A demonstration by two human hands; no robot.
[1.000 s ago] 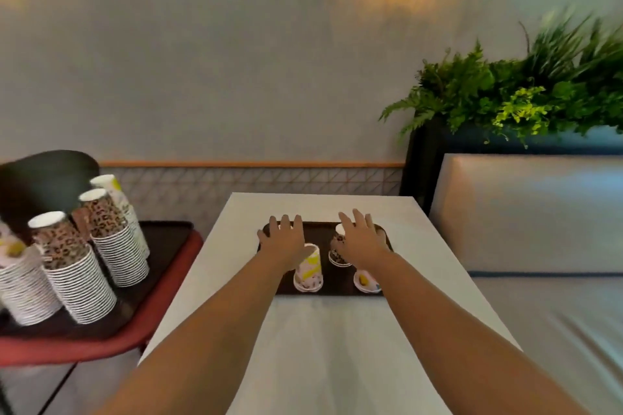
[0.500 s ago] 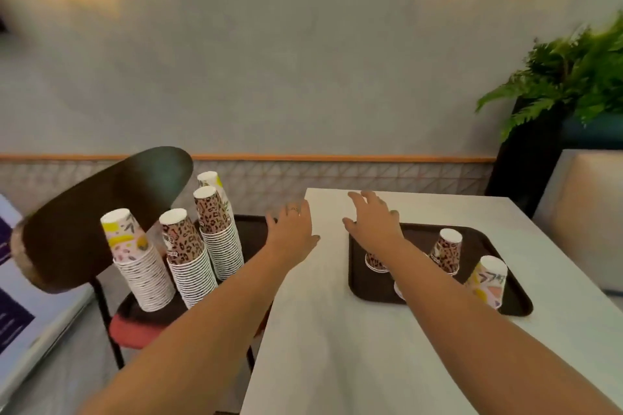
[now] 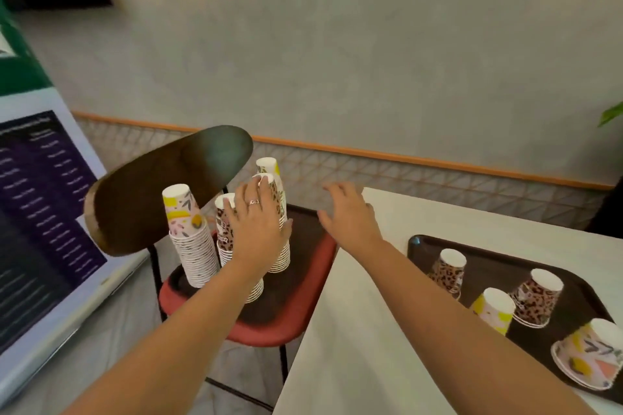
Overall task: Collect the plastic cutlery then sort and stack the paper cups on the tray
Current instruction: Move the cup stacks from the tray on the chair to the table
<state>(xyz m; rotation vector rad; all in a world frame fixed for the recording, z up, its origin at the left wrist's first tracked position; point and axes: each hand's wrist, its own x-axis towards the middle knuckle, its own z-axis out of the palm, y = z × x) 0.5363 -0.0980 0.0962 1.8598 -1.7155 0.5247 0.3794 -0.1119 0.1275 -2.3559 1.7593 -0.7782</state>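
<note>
Several tall stacks of upturned paper cups stand on a dark tray (image 3: 303, 246) on a red chair seat. A floral stack (image 3: 192, 239) is at the left, with leopard-print stacks (image 3: 225, 232) beside and behind it. My left hand (image 3: 258, 229) is spread open over the leopard stacks, fingers reaching their tops. My right hand (image 3: 349, 216) hovers open above the chair tray's right side, holding nothing. On the white table a second dark tray (image 3: 499, 259) holds single upturned cups: a leopard cup (image 3: 448, 271), another leopard cup (image 3: 536, 296), a yellow floral cup (image 3: 494, 312) and a floral cup (image 3: 588, 355).
The chair's dark curved backrest (image 3: 161, 192) leans just left of the stacks. A menu board (image 3: 37, 212) stands at the far left. The white table (image 3: 364, 330) edge runs beside the chair seat (image 3: 269, 330). A grey wall with a wooden rail lies behind.
The view swung left from the table tray to the chair. Both hands left the table tray; my left hand now lies over the cup stacks and my right hand trails above the chair tray.
</note>
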